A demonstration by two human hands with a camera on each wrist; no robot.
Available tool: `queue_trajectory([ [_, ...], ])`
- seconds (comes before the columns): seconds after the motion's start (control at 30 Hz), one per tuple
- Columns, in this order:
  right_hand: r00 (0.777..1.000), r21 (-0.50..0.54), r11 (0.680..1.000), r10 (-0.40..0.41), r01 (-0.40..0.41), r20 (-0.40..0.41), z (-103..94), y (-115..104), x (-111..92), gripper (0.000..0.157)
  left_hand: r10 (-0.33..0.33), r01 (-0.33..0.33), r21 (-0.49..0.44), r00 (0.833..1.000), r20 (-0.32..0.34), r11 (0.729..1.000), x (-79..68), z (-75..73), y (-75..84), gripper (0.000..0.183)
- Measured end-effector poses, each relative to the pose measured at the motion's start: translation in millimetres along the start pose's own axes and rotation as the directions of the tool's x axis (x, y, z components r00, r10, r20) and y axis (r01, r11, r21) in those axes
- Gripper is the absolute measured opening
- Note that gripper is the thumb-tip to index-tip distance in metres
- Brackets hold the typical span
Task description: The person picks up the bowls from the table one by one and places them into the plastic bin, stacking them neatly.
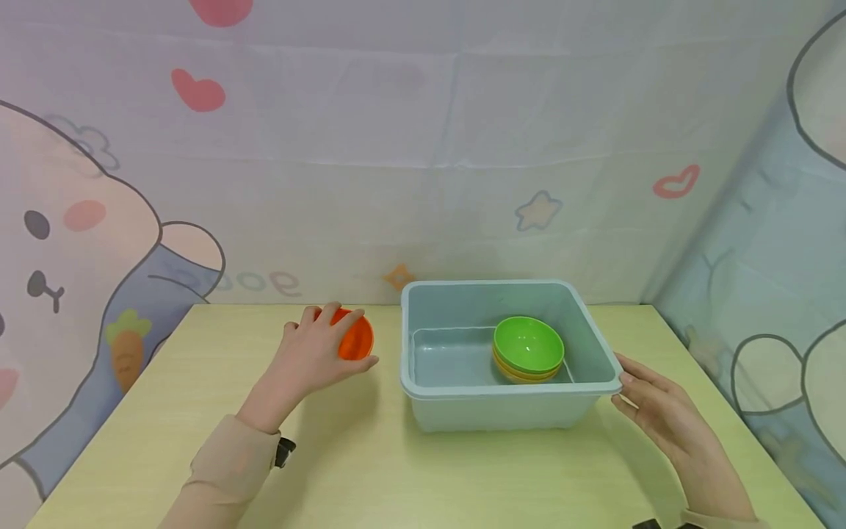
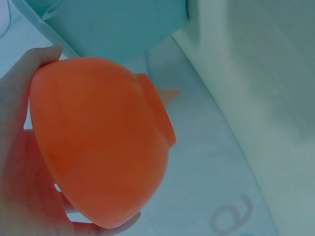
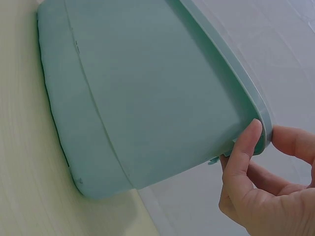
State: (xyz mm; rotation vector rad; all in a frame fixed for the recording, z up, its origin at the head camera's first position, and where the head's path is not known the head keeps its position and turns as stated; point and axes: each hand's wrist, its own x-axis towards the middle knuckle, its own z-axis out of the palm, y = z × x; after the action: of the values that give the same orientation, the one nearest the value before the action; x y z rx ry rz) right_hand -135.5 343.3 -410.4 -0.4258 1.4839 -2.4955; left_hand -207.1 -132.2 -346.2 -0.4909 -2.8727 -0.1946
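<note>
My left hand [image 1: 319, 351] grips an orange bowl [image 1: 357, 339] over its rim, left of a pale blue-green plastic tub [image 1: 492, 411]. In the left wrist view the orange bowl [image 2: 101, 137] hangs tilted, its foot ring turned away from the palm, with the thumb and fingertips at opposite sides of the rim. The right hand [image 1: 667, 411] pinches the tub's near right rim corner; in the right wrist view its fingers [image 3: 241, 152] curl under the lip. Inside the tub, to the right, a green bowl [image 1: 529, 344] sits stacked on yellow bowls [image 1: 525, 376].
The tub stands on a pale wooden table [image 1: 370, 470], toward its back edge. Behind it hangs a printed cloth [image 1: 370, 147] with hearts and cartoon figures, and more cloth [image 1: 780, 257] closes off the right side.
</note>
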Motion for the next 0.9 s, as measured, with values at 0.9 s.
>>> queue_trajectory([
  [0.9,1.0,-0.029,1.0,-0.003,0.003,-0.007,-1.0,0.4,-0.2,0.045,0.02,-0.02,-0.028,1.0,-0.01,0.999,20.2,-31.8,27.2,0.07],
])
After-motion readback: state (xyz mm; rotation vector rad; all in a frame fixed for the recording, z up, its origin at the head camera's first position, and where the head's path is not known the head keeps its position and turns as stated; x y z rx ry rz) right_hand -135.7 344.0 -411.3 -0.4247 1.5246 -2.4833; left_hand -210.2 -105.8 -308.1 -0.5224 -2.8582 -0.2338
